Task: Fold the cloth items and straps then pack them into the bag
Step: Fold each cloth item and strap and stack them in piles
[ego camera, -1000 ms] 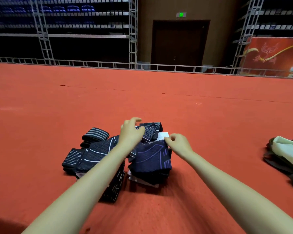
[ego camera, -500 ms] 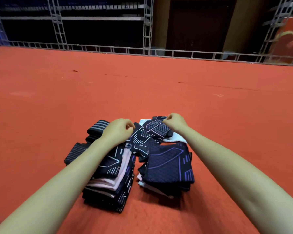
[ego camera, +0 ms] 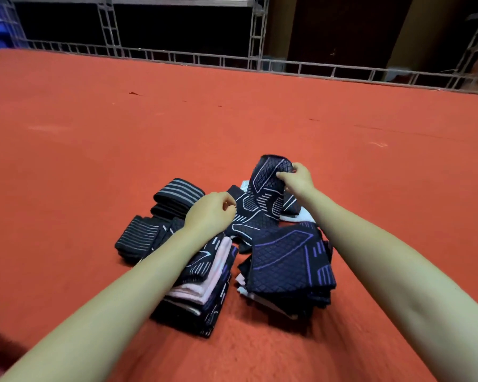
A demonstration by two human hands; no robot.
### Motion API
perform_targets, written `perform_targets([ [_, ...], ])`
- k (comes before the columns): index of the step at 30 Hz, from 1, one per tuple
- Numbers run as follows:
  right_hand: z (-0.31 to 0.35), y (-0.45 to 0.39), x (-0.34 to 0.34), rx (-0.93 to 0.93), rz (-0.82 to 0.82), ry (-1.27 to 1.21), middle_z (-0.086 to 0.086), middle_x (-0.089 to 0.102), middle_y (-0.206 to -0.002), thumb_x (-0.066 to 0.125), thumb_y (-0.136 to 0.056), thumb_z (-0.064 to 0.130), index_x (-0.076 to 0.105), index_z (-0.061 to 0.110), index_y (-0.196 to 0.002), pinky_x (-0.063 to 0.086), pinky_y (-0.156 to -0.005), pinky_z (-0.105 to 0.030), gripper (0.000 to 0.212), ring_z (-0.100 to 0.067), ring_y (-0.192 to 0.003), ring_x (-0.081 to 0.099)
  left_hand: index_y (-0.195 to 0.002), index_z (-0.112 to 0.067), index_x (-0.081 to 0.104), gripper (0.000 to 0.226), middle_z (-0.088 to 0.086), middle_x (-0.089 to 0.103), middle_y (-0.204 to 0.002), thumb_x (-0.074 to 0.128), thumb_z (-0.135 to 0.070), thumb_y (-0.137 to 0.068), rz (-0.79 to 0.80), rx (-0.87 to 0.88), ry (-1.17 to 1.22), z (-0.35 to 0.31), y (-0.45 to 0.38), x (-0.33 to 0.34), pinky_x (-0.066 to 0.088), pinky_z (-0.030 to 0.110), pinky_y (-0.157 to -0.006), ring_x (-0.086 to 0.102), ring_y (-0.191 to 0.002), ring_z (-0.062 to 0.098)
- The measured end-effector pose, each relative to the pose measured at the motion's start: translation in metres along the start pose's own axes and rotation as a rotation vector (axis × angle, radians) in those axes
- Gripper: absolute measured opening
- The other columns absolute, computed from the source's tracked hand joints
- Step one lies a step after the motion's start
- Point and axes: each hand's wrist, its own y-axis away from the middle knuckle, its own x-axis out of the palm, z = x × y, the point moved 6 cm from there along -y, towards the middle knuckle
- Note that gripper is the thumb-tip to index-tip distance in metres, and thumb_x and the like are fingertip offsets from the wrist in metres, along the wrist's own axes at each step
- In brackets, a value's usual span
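A dark cloth with white line pattern (ego camera: 260, 205) lies across the far side of the pile. My right hand (ego camera: 297, 181) pinches its far end and holds it lifted off the pile. My left hand (ego camera: 211, 210) grips the cloth's near left edge with curled fingers. In front of the hands stand two stacks of folded cloths: a left stack (ego camera: 202, 288) with pink and dark layers, and a right stack (ego camera: 287, 266) topped by a dark cloth with purple lines. Two rolled striped straps (ego camera: 177, 197) (ego camera: 138, 238) lie at the left of the stacks. No bag is in view.
Everything sits on a wide red carpet (ego camera: 94, 147). A white cloth (ego camera: 295, 216) peeks out under the lifted piece. A grey metal truss railing (ego camera: 260, 62) runs along the carpet's far edge.
The view has tilted down and closer. My right hand has raised the far end of the white-lined cloth up off the pile; my left hand keeps hold of its near edge.
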Motion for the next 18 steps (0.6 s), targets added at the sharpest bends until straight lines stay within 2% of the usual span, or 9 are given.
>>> perform_targets([
  [2,0.031,0.013,-0.022,-0.113,-0.076,-0.014,0.004,0.056,-0.078,0.062,-0.082,0.009,0.052,0.016,-0.092,0.049,-0.070,-0.031,0.015,-0.018,-0.075,0.057,-0.106,-0.025,0.064,0.025,-0.002,0.062,-0.102,0.048,-0.024,-0.087,-0.013,0.001,0.018,-0.005,0.001,-0.007,0.049,0.034,-0.079,0.058,-0.092,0.018],
  [4,0.059,0.028,-0.048,-0.212,-0.181,-0.066,0.004,0.056,-0.082,0.056,-0.082,0.002,0.050,0.015,-0.098,0.043,-0.066,-0.022,0.021,-0.015,-0.076,0.054,-0.111,-0.023,0.062,0.028,0.002,0.062,-0.106,0.049,-0.022,-0.086,-0.057,0.011,0.062,-0.020,0.003,-0.018,0.048,0.035,-0.083,0.059,-0.094,0.021],
  [7,0.085,0.056,-0.084,-0.291,-0.313,-0.219,-0.003,0.062,-0.106,0.052,-0.080,0.000,0.054,0.017,-0.113,0.047,-0.086,-0.026,0.036,-0.018,-0.096,0.059,-0.119,-0.021,0.058,0.032,0.001,0.059,-0.108,0.049,-0.020,-0.088,-0.158,0.105,0.160,-0.071,0.020,-0.036,0.046,0.033,-0.085,0.058,-0.095,0.019],
  [8,0.089,0.063,-0.096,-0.301,-0.338,-0.267,-0.002,0.062,-0.111,0.051,-0.082,0.000,0.054,0.015,-0.118,0.048,-0.088,-0.024,0.039,-0.016,-0.098,0.059,-0.122,-0.020,0.056,0.034,0.000,0.056,-0.107,0.049,-0.019,-0.089,-0.176,0.148,0.212,-0.094,0.029,-0.040,0.045,0.032,-0.085,0.056,-0.094,0.017],
  [10,0.102,0.083,-0.122,-0.325,-0.382,-0.310,0.006,0.060,-0.106,0.049,-0.086,-0.002,0.053,0.011,-0.123,0.045,-0.082,-0.007,0.039,-0.003,-0.090,0.056,-0.126,-0.021,0.052,0.037,-0.001,0.052,-0.108,0.050,-0.018,-0.090,-0.196,0.218,0.314,-0.138,0.050,-0.045,0.043,0.029,-0.084,0.055,-0.091,0.015],
  [11,0.109,0.092,-0.136,-0.353,-0.397,-0.304,0.007,0.060,-0.104,0.049,-0.087,-0.002,0.054,0.008,-0.122,0.045,-0.083,-0.008,0.036,0.000,-0.089,0.055,-0.128,-0.021,0.051,0.038,-0.001,0.051,-0.108,0.050,-0.019,-0.090,-0.208,0.243,0.368,-0.158,0.059,-0.045,0.043,0.029,-0.084,0.054,-0.091,0.015],
  [14,0.125,0.114,-0.176,-0.461,-0.411,-0.227,-0.001,0.065,-0.103,0.051,-0.085,-0.002,0.061,0.006,-0.113,0.048,-0.096,-0.036,0.031,-0.014,-0.098,0.061,-0.130,-0.020,0.048,0.040,0.001,0.050,-0.110,0.051,-0.020,-0.091,-0.198,0.230,0.580,-0.201,0.076,-0.041,0.040,0.027,-0.085,0.052,-0.094,0.015],
  [16,0.130,0.131,-0.204,-0.486,-0.426,-0.211,-0.001,0.066,-0.097,0.052,-0.084,0.000,0.064,0.008,-0.105,0.049,-0.093,-0.042,0.025,-0.018,-0.096,0.062,-0.130,-0.018,0.048,0.041,0.001,0.050,-0.110,0.052,-0.027,-0.090,-0.170,0.170,0.712,-0.220,0.081,-0.032,0.040,0.027,-0.087,0.052,-0.096,0.015],
  [18,0.131,0.151,-0.230,-0.478,-0.443,-0.283,-0.003,0.066,-0.093,0.053,-0.086,0.002,0.064,0.011,-0.099,0.052,-0.089,-0.043,0.020,-0.019,-0.091,0.063,-0.128,-0.020,0.049,0.052,0.004,0.055,-0.113,0.050,-0.045,-0.082,-0.112,0.055,0.842,-0.232,0.082,-0.015,0.045,0.036,-0.093,0.055,-0.102,0.023],
])
